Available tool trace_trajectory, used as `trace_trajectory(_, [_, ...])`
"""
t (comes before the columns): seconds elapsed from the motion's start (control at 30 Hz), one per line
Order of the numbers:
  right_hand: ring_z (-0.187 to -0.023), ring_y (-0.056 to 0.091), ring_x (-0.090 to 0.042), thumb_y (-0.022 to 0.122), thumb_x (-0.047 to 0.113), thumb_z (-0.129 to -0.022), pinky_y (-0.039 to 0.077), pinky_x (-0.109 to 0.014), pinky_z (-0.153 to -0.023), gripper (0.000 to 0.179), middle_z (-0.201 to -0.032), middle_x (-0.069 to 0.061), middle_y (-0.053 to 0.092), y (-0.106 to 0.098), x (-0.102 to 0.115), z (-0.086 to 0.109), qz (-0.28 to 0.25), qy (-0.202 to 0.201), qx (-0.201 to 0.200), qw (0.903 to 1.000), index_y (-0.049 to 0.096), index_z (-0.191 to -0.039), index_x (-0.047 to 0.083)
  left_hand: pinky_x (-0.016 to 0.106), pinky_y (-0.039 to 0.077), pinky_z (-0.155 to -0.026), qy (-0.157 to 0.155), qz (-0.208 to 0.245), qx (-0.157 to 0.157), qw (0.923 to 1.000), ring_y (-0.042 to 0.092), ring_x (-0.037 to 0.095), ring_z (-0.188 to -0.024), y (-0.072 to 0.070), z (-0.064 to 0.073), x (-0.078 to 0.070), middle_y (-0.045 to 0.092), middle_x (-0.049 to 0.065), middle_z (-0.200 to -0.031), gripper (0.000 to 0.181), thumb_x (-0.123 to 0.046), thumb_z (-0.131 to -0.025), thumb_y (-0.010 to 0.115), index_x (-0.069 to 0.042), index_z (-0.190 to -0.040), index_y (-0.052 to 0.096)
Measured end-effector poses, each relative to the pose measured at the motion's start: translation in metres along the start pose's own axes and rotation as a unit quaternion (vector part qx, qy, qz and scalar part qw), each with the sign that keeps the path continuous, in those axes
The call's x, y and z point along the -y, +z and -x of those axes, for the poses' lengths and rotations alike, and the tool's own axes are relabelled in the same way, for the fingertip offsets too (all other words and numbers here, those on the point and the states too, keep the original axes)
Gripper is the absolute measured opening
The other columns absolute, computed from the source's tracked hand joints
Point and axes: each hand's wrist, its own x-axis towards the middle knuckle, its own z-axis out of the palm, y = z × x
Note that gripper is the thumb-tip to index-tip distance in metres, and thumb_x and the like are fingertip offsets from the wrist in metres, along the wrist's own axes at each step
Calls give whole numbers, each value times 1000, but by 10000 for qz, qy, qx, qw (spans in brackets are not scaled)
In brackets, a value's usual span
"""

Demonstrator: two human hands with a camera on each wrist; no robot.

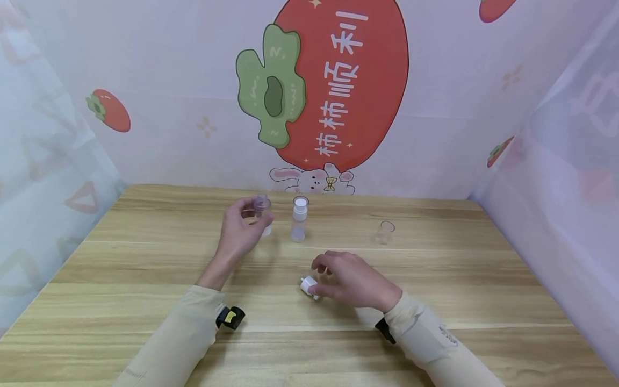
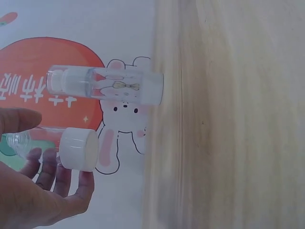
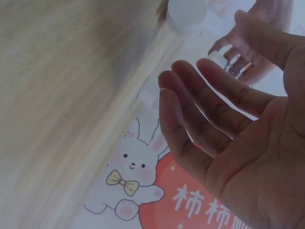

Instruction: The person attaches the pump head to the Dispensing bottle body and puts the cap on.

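Observation:
My left hand (image 1: 239, 228) grips a small clear bottle (image 2: 78, 149) with a white base, thumb on one side and fingers on the other. Its threaded neck is bare, and the base hangs above the table in the left wrist view. My right hand (image 1: 354, 280), fingers loosely bent, hovers by a white pump head (image 1: 308, 285) that lies on its side on the table. Nothing shows between its fingers in the right wrist view. A second bottle (image 1: 299, 221), with a white pump top under a clear cap, stands upright just right of the left hand.
A loose clear cap (image 1: 384, 234) sits on the wooden table (image 1: 435, 258) at the right. Behind the table rises a white backdrop (image 1: 184, 140) printed with a large red fruit and a rabbit. Pale sheets hang on both sides.

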Motion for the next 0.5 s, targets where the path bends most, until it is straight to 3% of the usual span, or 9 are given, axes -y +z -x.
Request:
trace_trajectory(0.3, [-81, 60, -12, 82, 38, -86, 51, -31, -73, 40, -96, 0, 68, 10, 1, -1, 317, 61, -137, 9994, 70, -110, 8, 40, 52, -92, 215, -20, 40, 9998, 54, 29, -111, 2, 3, -6, 58, 19, -118, 43, -8, -92, 72, 6, -130, 57])
trace_trajectory(0.5, [-69, 52, -7, 82, 37, -86, 46, -26, -65, 34, -82, 6, 60, 17, 1, -2, 467, -21, -204, 9987, 70, -104, 10, 43, 50, -92, 314, -44, 64, 9995, 54, 31, -113, 3, 5, -10, 59, 19, -120, 44, -9, -92, 72, 6, -130, 58])
